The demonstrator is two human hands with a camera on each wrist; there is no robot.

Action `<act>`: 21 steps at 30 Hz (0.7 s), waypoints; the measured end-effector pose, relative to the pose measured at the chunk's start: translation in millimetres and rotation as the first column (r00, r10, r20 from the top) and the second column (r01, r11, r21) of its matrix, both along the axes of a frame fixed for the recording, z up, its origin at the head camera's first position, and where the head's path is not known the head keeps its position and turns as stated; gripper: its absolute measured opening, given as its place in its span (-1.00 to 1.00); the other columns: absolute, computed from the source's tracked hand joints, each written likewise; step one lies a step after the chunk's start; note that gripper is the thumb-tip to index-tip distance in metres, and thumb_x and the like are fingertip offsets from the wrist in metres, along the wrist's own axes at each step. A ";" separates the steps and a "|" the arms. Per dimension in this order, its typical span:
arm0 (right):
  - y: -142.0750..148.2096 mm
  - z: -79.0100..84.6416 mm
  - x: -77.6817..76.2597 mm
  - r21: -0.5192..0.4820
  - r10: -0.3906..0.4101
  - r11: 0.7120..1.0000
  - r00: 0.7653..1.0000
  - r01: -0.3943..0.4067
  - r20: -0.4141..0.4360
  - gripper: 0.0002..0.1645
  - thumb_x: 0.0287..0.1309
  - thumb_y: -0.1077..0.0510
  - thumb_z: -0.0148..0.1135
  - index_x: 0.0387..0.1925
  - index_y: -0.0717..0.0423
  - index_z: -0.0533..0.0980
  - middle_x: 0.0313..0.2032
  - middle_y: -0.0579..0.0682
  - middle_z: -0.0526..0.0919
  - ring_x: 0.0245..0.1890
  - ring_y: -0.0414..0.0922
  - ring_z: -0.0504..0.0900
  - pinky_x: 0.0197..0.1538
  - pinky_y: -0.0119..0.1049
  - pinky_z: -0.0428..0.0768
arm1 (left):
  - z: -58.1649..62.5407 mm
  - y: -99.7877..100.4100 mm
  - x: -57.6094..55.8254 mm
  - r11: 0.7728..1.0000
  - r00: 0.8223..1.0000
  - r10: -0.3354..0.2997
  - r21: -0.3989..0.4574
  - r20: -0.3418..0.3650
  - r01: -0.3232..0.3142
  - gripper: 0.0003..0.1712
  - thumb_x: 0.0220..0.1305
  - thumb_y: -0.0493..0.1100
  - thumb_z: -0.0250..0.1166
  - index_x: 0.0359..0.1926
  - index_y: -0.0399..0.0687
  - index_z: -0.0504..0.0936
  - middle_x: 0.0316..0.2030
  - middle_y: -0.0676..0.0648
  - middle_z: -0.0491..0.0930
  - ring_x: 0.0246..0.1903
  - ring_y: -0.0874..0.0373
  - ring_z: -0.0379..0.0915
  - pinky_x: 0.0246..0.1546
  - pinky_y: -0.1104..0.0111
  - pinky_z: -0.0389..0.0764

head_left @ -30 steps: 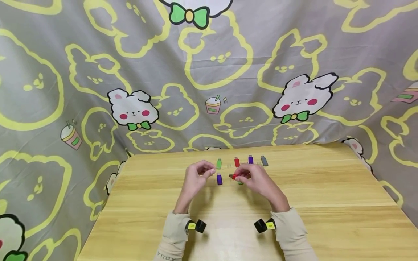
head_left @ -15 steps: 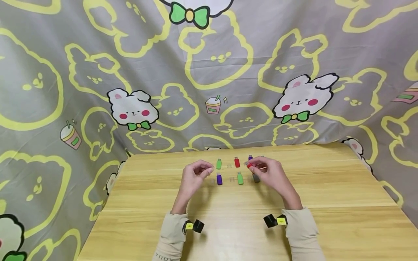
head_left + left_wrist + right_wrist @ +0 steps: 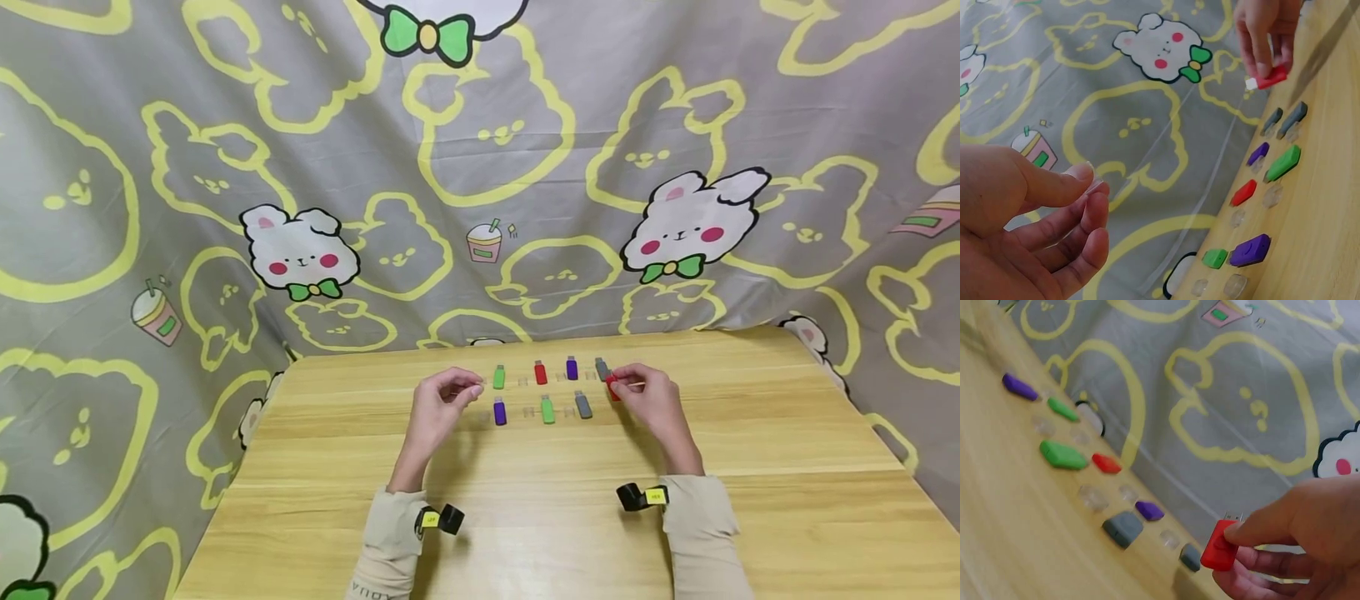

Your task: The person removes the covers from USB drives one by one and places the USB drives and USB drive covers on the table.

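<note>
In the head view my right hand [image 3: 654,398] pinches a red USB stick [image 3: 1220,545] by thumb and fingers, its metal plug bare. It is just over the table, near the right end of two rows of USB sticks. My left hand [image 3: 444,404] is at the left end of the rows, raised. Its thumb and forefinger pinch what looks like a small clear cap [image 3: 1094,185], mostly hidden. Closest to that hand lie a green USB stick [image 3: 499,377] and a purple USB stick [image 3: 500,411].
The back row continues with a red stick [image 3: 540,372], a purple stick [image 3: 572,367] and a grey stick [image 3: 602,368]. In front lie another green stick [image 3: 547,409] and grey stick [image 3: 583,404]. Several clear caps [image 3: 1272,195] sit among them. A patterned cloth [image 3: 420,275] hangs behind the wooden table [image 3: 525,517].
My right hand has carried the red USB stick rightward, away from my left hand and past the grey sticks, and turned it. My left hand has shifted slightly left.
</note>
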State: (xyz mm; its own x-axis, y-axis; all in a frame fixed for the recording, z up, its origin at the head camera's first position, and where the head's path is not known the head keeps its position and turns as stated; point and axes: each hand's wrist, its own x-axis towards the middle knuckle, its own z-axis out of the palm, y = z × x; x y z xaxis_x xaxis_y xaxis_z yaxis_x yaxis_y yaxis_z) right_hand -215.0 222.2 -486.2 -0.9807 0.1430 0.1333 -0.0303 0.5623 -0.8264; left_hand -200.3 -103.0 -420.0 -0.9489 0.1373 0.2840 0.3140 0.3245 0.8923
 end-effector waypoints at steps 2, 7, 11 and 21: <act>0.7 -4.6 -1.1 0.030 -0.007 1.000 0.999 0.006 0.033 -0.79 0.26 0.27 0.36 -0.11 0.32 0.68 -0.29 0.15 0.74 -0.30 0.00 0.73 -0.28 -0.35 0.57 | -9.4 -0.8 -5.1 1.000 1.000 0.012 -0.011 0.005 -0.012 -0.92 0.28 -0.47 0.37 -0.21 -0.44 0.72 -0.31 -0.33 0.72 -0.29 -0.25 0.66 -0.31 0.45 0.62; -0.3 -10.5 -0.2 0.072 -0.036 0.997 0.993 0.028 0.109 -0.81 0.24 0.27 0.37 -0.18 0.35 0.69 -0.36 0.11 0.74 -0.35 -0.02 0.69 -0.30 -0.26 0.57 | -23.4 -2.3 -11.5 1.000 1.000 0.017 -0.017 0.008 -0.017 -0.93 0.28 -0.40 0.40 -0.21 -0.33 0.75 -0.31 -0.24 0.73 -0.30 -0.14 0.67 -0.31 0.45 0.62; -0.9 -8.8 2.5 0.093 -0.055 0.995 0.989 0.042 0.140 -0.82 0.24 0.25 0.37 -0.23 0.35 0.69 -0.38 0.13 0.74 -0.36 0.02 0.68 -0.29 -0.20 0.58 | -25.5 -0.5 -12.6 1.000 1.000 -0.004 -0.013 0.016 0.004 -0.92 0.27 -0.36 0.43 -0.21 -0.26 0.77 -0.32 -0.15 0.74 -0.32 -0.03 0.67 -0.31 0.47 0.62; -0.3 -4.8 6.9 0.140 -0.072 0.989 0.981 0.046 0.181 -0.83 0.24 0.22 0.37 -0.31 0.32 0.70 -0.38 0.16 0.75 -0.32 0.12 0.66 -0.22 -0.01 0.59 | -30.6 14.4 -13.3 0.990 0.996 -0.085 -0.107 0.033 0.088 -0.94 0.32 -0.37 0.39 -0.22 -0.20 0.76 -0.33 -0.06 0.72 -0.31 0.03 0.64 -0.30 0.43 0.62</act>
State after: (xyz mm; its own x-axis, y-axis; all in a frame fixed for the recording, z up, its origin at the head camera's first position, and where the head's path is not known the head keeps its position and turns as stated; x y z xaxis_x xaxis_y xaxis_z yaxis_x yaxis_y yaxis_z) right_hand -208.1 221.9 -491.0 -0.9805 0.1945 -0.0279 0.1527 0.6645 -0.7315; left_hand -213.5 -88.6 -450.6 -0.9397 0.2476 0.2359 0.3200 0.3928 0.8622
